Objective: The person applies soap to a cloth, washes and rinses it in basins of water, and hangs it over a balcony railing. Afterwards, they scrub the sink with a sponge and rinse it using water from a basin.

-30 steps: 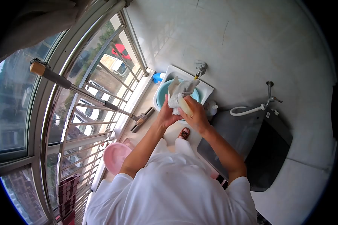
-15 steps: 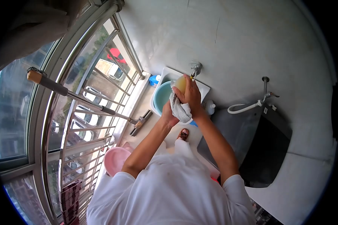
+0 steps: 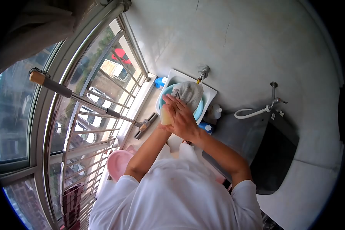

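Observation:
My right hand [image 3: 183, 122] lies across a pale yellow block [image 3: 166, 115] that looks like a bar of soap, its fingers wrapped over it. Beneath it my left hand [image 3: 164, 128] is mostly hidden. A damp grey-white cloth [image 3: 188, 93] bulges out past my hands, apparently held from below by my left hand, whose fingers I cannot see. Cloth and hands are over a light blue basin [image 3: 198, 112], which sits in a white sink [image 3: 210, 94]. Above the sink's back edge is a wall tap [image 3: 203, 71].
A blue bottle [image 3: 160, 82] stands left of the sink; a clear bottle [image 3: 214, 111] and a blue container [image 3: 206, 127] are at its right. A mop pole [image 3: 92, 103] slants along the barred window. A pink basin [image 3: 119, 164] is low left, a dark cabinet-like box [image 3: 241, 134] right.
The yellow bar and my right hand have moved from near the tap down and left, towards me. The cloth now spreads out beyond my hands over the basin.

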### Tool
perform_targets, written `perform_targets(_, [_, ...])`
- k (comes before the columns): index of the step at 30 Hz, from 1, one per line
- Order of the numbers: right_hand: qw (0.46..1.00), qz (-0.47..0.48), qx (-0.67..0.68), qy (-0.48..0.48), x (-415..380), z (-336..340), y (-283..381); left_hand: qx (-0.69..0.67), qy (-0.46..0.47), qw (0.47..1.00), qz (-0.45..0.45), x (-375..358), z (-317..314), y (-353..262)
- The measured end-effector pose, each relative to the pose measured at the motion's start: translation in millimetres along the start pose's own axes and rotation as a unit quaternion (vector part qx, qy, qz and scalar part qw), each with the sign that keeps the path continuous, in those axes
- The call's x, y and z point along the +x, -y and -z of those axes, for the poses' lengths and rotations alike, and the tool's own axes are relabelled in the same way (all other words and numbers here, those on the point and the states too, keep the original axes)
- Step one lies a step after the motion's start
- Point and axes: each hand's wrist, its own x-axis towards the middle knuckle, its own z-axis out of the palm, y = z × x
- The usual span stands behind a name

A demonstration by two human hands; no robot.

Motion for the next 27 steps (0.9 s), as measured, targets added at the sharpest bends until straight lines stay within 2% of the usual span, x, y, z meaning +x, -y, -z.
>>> perform_targets(1, [1.000, -0.015, -0.003, -0.007, 0.1, -3.1, -8.5, -0.182, -0.006, 0.982, 0.044, 0.5, 1.9, -4.0])
perform_targets(2, [0.999, -0.029, -0.008, -0.015, 2.1, -6.7, -26.6, -0.357, -0.010, 0.930, 0.087, 2.3, 3.5, -8.7])
perform_targets(3, [0.999, -0.045, -0.012, -0.022, 6.8, -5.8, -43.4, -0.521, -0.014, 0.844, 0.128, 3.4, 0.7, -17.0])
perform_targets(4, [0.991, -0.108, -0.039, -0.064, 15.3, 1.2, -56.7, -0.413, -0.050, 0.891, 0.181, 3.3, -29.0, -57.1])
perform_targets(5, [0.982, -0.160, -0.029, -0.092, 23.3, 11.9, -71.5, -0.398, -0.054, 0.898, 0.179, 4.8, -39.9, -64.3])
perform_targets(6, [0.974, -0.186, -0.058, -0.112, 23.7, 14.0, -94.7, -0.420, -0.047, 0.885, 0.197, 1.9, -41.1, -66.3])
perform_targets(8, [0.947, -0.284, -0.028, -0.145, 16.1, 27.8, -119.7, -0.442, -0.030, 0.870, 0.215, -3.3, -41.9, -77.4])
perform_targets(9, [0.943, -0.281, -0.058, -0.167, 3.9, 34.2, -128.8, -0.443, -0.022, 0.870, 0.214, -6.7, -41.1, -89.7])
perform_targets(11, [0.924, -0.333, 0.012, -0.190, -21.3, 54.4, -115.6, -0.449, -0.024, 0.869, 0.205, -11.4, -32.0, -96.4])
perform_targets(12, [0.920, -0.323, 0.092, -0.202, -36.0, 55.4, -102.2, -0.449, -0.026, 0.870, 0.201, -9.4, -24.0, -96.2])
perform_targets(14, [0.878, -0.395, 0.250, -0.107, -67.7, 37.8, -77.1, -0.471, -0.046, 0.858, 0.198, -3.4, -17.3, -94.1])
perform_targets(15, [0.837, -0.415, 0.350, -0.073, -81.8, 20.4, -68.6, -0.433, -0.068, 0.875, 0.205, -2.9, -15.9, -88.5])
perform_targets(16, [0.759, -0.494, 0.424, -0.021, -86.7, 15.4, -56.4, -0.393, -0.089, 0.890, 0.213, -1.3, -13.8, -79.3])
perform_targets(17, [0.715, -0.512, 0.471, -0.071, -83.6, 9.1, -50.0, -0.353, -0.109, 0.903, 0.219, 1.1, -11.2, -70.0])
perform_targets(19, [0.611, -0.537, 0.557, -0.166, -79.0, -2.1, -41.4, -0.303, -0.078, 0.920, 0.237, 11.3, 0.2, -56.0])
perform_targets(20, [0.577, -0.551, 0.570, -0.197, -76.7, -1.0, -45.8, -0.277, -0.064, 0.927, 0.247, 16.4, 9.4, -48.3])
perform_targets(21, [0.561, -0.531, 0.596, -0.220, -74.3, 2.5, -54.4, -0.247, -0.085, 0.925, 0.276, 20.8, 23.5, -38.0])
perform_targets(23, [0.530, -0.485, 0.643, -0.266, -67.0, 13.1, -76.4, -0.289, -0.057, 0.915, 0.275, 24.6, 52.9, -15.7])
perform_targets(26, [0.586, -0.427, 0.613, -0.313, -51.9, 20.8, -98.7, -0.253, -0.277, 0.860, 0.346, 2.3, 79.4, 19.2])
perform_targets(27, [0.611, -0.427, 0.592, -0.306, -50.4, 20.7, -96.5, -0.256, -0.273, 0.850, 0.370, -4.8, 63.7, 13.0])
